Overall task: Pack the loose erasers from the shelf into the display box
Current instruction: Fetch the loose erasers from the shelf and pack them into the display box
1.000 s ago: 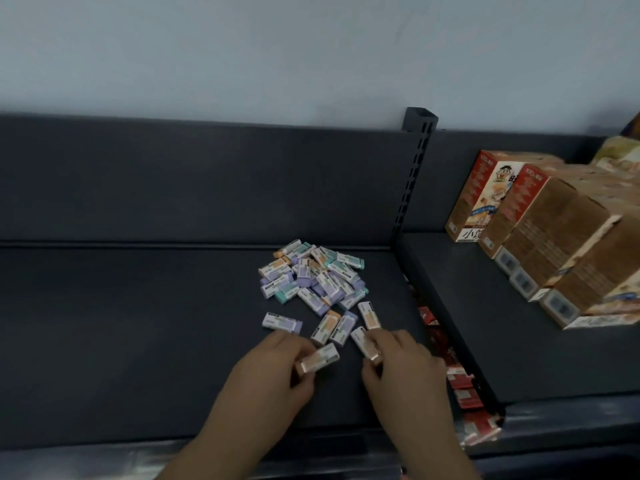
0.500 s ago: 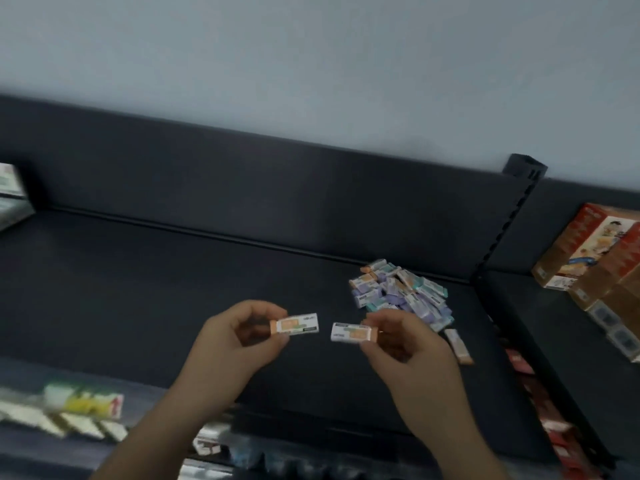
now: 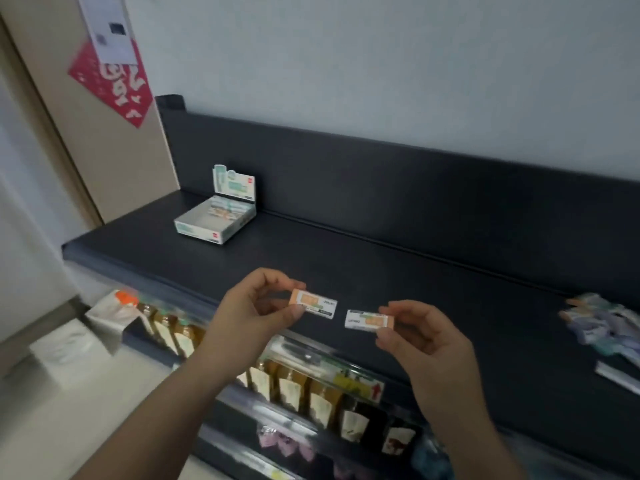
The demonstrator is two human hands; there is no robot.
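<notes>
My left hand pinches an orange-and-white eraser above the dark shelf. My right hand pinches a second orange-and-white eraser just to its right. The two erasers are held level, a short gap apart. The white and green display box stands open at the shelf's far left end, its lid flap upright, with several erasers inside. The pile of loose erasers lies blurred at the shelf's right edge.
A lower shelf under the front edge holds a row of brown packets. A beige door with a red paper decoration stands at the far left. A white bag sits on the floor below.
The view has swung left, bringing the display box into sight and pushing the eraser pile to the right edge. Both hands have carried their erasers leftward, away from the pile.
</notes>
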